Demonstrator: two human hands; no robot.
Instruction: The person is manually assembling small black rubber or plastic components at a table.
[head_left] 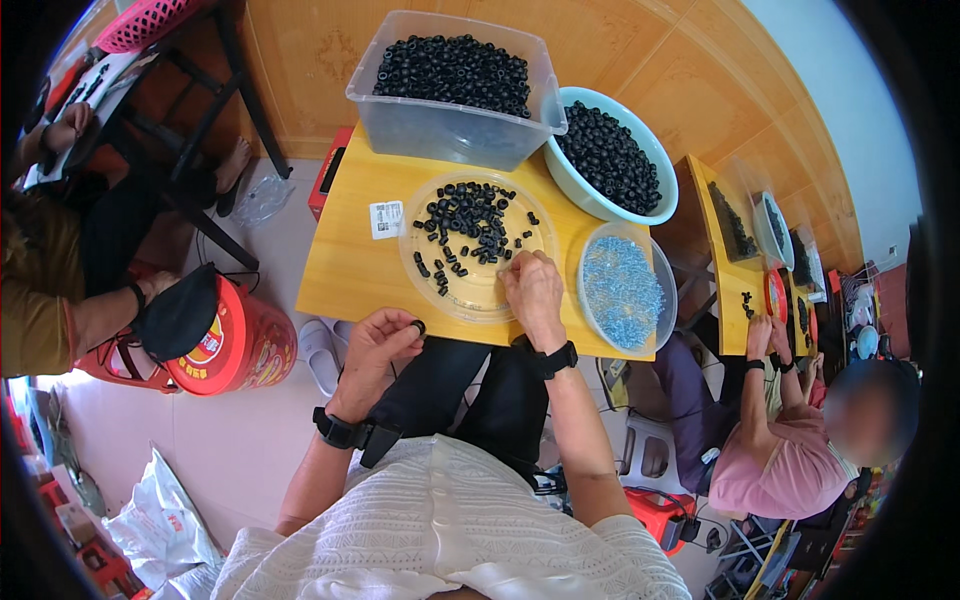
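My left hand [376,352] is just off the table's front edge. Its thumb and fingertips pinch a small black ring-shaped part [418,326]. Over the right side of a round clear shallow tray [470,307], my right hand [537,288] is closed with its fingertips pressed together low near the tray's floor. Whatever may be between them is hidden. Inside the tray, small black parts [482,219] lie in a loose heap, with some scattered toward the front left. A clear bowl [672,290] of small light blue pieces [621,289] stands right of my right hand.
A clear plastic bin [450,135] and a pale blue basin [655,150], both full of black parts, stand at the back of the yellow table [345,275]. A white label [386,220] lies left of the tray. Other people work at tables on both sides; a red bucket [240,340] stands left.
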